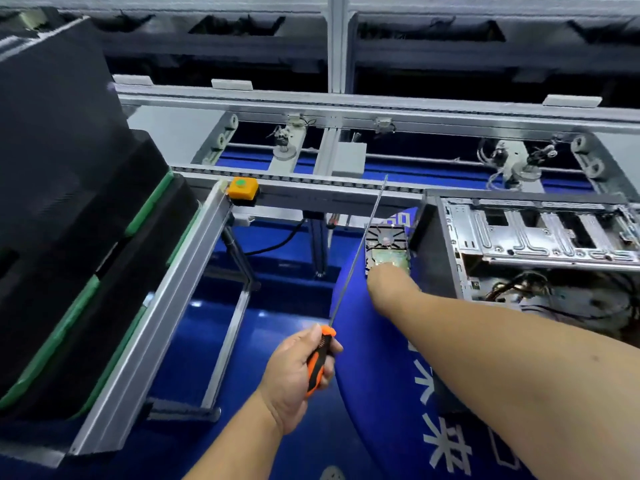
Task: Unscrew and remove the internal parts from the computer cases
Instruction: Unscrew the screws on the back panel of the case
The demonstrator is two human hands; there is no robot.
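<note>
My left hand [299, 372] grips the orange and black handle of a long screwdriver [320, 362]; its thin shaft points up and away toward the conveyor rail. My right hand [389, 282] reaches forward and holds a hard drive [386, 245], circuit board side up, just left of the open computer case [533, 244]. The fingers are hidden behind the wrist. The case lies at the right with its metal drive cage and loose cables showing.
A conveyor frame of aluminium rails [311, 192] crosses the view, with an orange button box [242, 188] on its corner. Black bins with green edges [79, 271] are stacked at the left. A blue surface with white characters [398, 393] lies under my arms.
</note>
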